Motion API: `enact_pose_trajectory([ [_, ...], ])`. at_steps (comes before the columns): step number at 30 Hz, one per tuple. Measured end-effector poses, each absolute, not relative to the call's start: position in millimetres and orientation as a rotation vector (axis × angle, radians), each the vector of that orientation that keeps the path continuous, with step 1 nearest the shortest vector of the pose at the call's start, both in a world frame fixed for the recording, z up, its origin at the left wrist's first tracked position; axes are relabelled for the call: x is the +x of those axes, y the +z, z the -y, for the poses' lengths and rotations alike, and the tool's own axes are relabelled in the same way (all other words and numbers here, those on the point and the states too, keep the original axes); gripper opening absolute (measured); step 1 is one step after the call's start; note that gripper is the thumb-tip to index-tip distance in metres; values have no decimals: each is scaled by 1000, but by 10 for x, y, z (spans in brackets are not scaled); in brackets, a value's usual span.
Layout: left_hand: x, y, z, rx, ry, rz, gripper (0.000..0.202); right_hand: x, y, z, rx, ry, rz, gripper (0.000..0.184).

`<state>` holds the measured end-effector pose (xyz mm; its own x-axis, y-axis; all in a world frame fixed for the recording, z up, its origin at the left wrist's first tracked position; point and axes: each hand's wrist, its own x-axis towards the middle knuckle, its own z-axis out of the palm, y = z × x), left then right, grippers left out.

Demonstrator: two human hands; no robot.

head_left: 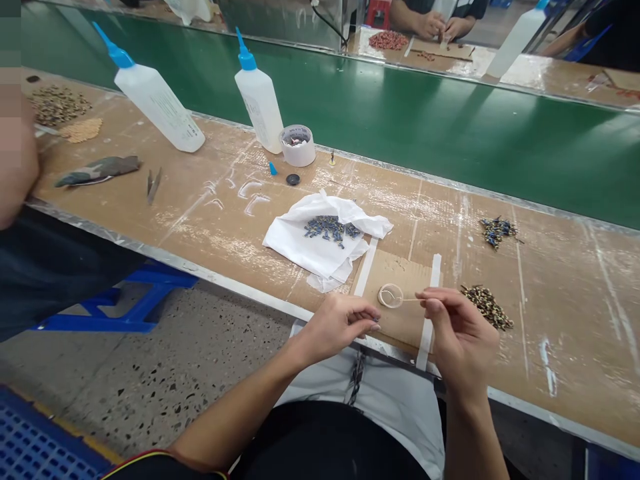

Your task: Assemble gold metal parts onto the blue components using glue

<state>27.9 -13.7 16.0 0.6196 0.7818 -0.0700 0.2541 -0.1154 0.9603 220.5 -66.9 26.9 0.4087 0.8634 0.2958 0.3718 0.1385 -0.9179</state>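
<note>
A thin pale stick (411, 299) is pinched in the fingers of my right hand (461, 333). Its far end reaches into a small round clear dish (384, 301) on a cardboard piece (400, 267). My left hand (340, 323) is closed near the table edge, left of the dish. Something tiny and dark seems to be between its fingertips, too small to name. Beyond it, small blue-and-brass parts (327, 228) lie on a crumpled white cloth (287, 230). To the right are a pile of brass-and-dark parts (487, 307) and a smaller blue-tipped cluster (497, 231).
Two blue-capped bottles (163, 110) (260, 103), a tape roll (299, 148) and tweezers (153, 186) stand or lie at the left. A green belt (450, 123) runs behind the table. A co-worker's arm (17, 160) is at far left; another person's hands (443, 27) work across the belt.
</note>
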Motion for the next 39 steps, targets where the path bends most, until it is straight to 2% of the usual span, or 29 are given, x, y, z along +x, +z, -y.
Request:
enact_pose_trajectory([
  [8, 406, 128, 153, 1991, 608, -819, 12, 2137, -65, 942, -1472, 564, 813, 20],
  [28, 421, 102, 157, 1999, 616, -803, 14, 2089, -94, 964, -1472, 668, 999, 9],
  [39, 415, 101, 155, 1973, 666, -789, 12, 2084, -124, 963, -1373, 589, 1075, 8],
])
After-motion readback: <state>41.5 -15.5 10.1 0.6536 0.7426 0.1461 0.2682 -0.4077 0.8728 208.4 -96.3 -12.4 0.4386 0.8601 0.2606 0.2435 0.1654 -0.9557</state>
